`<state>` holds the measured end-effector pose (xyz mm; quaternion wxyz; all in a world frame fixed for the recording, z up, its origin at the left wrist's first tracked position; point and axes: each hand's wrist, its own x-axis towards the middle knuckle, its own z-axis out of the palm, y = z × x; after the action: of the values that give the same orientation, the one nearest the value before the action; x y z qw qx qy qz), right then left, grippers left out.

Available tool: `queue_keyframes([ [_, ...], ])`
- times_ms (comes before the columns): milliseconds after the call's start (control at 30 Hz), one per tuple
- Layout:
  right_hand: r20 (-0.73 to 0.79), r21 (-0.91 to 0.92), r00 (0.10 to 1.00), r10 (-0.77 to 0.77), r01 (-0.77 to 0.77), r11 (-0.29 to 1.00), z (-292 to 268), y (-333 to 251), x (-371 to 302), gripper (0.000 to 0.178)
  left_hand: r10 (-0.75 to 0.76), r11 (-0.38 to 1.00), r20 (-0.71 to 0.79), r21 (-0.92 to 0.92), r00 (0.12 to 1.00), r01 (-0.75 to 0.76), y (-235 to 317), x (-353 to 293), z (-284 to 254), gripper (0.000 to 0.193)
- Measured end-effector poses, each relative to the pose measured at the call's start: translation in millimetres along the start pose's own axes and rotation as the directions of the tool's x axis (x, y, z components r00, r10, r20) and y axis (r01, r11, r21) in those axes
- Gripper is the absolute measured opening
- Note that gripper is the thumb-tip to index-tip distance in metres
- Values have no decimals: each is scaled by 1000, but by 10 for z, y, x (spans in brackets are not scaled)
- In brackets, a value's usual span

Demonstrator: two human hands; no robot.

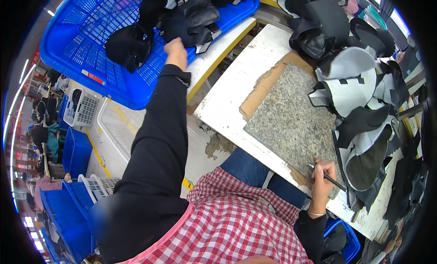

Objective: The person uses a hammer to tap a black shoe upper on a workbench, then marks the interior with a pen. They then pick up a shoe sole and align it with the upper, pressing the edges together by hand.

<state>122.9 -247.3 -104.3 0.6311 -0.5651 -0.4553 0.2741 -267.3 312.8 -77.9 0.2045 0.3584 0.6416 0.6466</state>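
My left arm stretches out to the blue plastic basket at the upper left. There my left hand is closed at the lower edge of a black shoe upper; its fingertips are partly hidden. Another black upper lies beside it in the basket. Near the table's front edge, my right hand grips a dark pen with a silvery tip. That hand rests by the lower corner of a speckled grey board, which lies on brown cardboard.
The white table carries piled black and white shoe uppers along its right side. Below it stands a blue bin. Blue crates and a white crate stand on the floor at the left.
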Motion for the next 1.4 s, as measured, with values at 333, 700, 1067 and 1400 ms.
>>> queue_keyframes([
  [333, -12, -10, 1000, 27, -27, 1000, 28, -53, 1, 24, -229, 824, 264, -459, 937, 331, 202, 398, 7, 56],
  [700, -156, 76, 987, 48, -37, 996, 40, -81, -24, 17, 413, 343, 840, -501, -351, -794, 1624, -2820, -736, 39],
  [1067, -25, 32, 998, 56, -55, 998, 304, -32, 67, 21, -38, 721, 827, -366, -561, -588, 882, -3866, -844, 86],
  [1400, -86, -403, 995, -59, 20, 915, 397, 38, 124, 24, -180, 643, 823, -316, -539, -698, 849, -3928, -748, 84],
])
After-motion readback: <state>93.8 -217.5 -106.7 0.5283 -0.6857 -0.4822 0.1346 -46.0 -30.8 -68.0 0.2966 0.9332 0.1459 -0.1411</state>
